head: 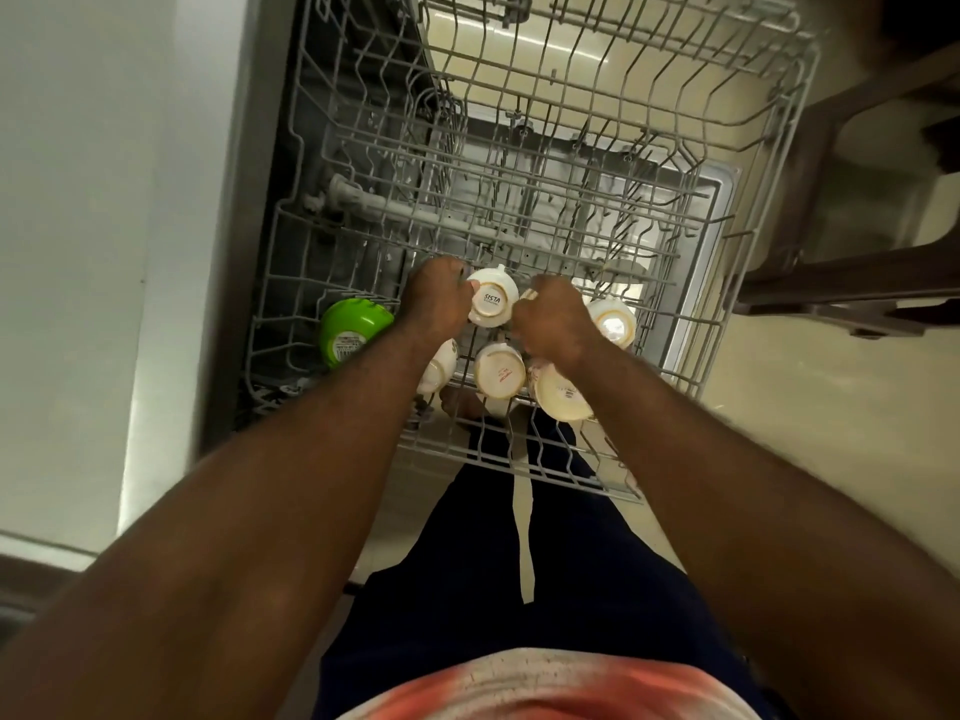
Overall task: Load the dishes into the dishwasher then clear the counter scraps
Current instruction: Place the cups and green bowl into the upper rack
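Seen from above, the left hand [436, 298] grips an upturned white cup [491, 304] in the pulled-out dishwasher rack [540, 473], beside the curled right hand [556, 319], whose hold is hidden; best seated mouth-down between tines, clear of the neighbouring cups [498, 368].

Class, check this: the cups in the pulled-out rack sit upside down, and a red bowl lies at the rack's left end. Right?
Not quite: the head view shows the bowl is green, not red. The cups do sit upside down in the rack.
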